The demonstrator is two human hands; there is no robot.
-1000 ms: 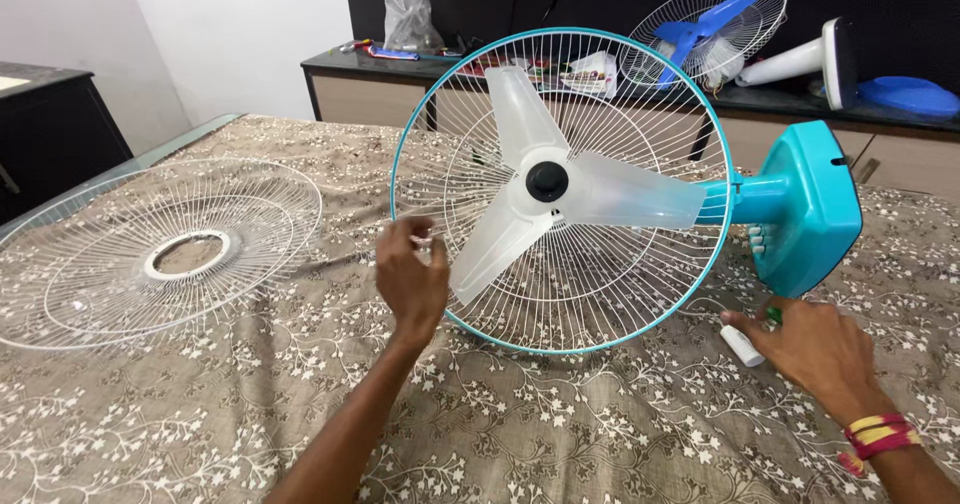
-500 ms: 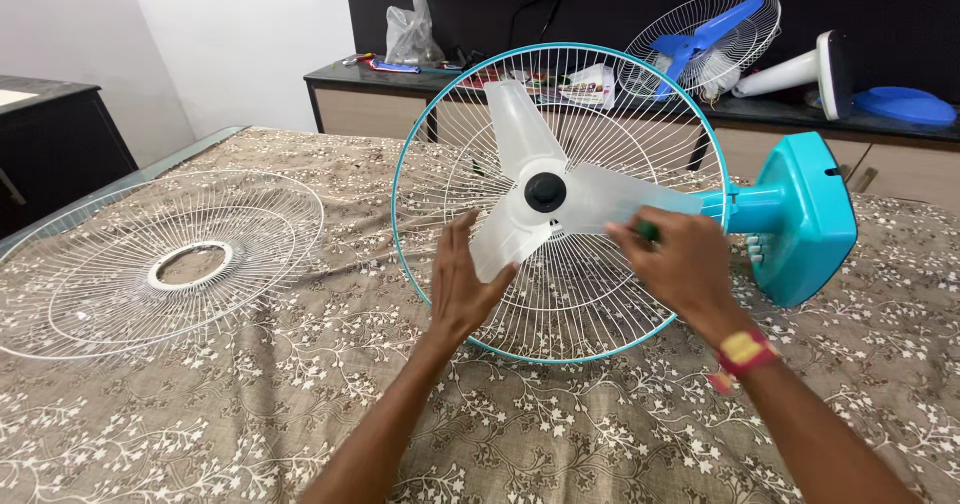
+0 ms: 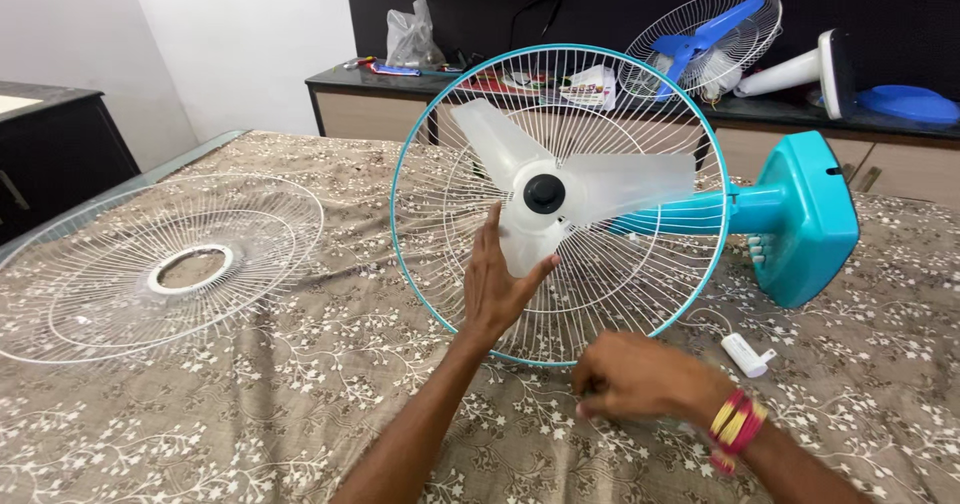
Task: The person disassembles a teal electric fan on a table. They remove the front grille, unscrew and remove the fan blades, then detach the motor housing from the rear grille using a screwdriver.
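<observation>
One table fan (image 3: 560,204) lying on patterned cloth (image 3: 250,414): teal-rimmed wire cage, three translucent plastic blades. Left hand (image 3: 495,284) open, flat against lowest blade (image 3: 525,244). Right hand (image 3: 635,376) curled near cloth; contents indiscernible. Loose round wire grille (image 3: 160,264) at left.

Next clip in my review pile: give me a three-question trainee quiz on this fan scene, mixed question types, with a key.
1. True or false: the left hand rests against a translucent white plastic fan blade in front of the teal-rimmed white wire rear guard.
2. Where does the loose white wire front guard lie? A) on the patterned brown cloth, left of the fan; B) on the dark-topped sideboard; C) on the teal fan base.
3. Fill in: the small white plug lies on the patterned brown cloth near the ____ hand.

Key: 1 true; 2 A; 3 right.
</observation>
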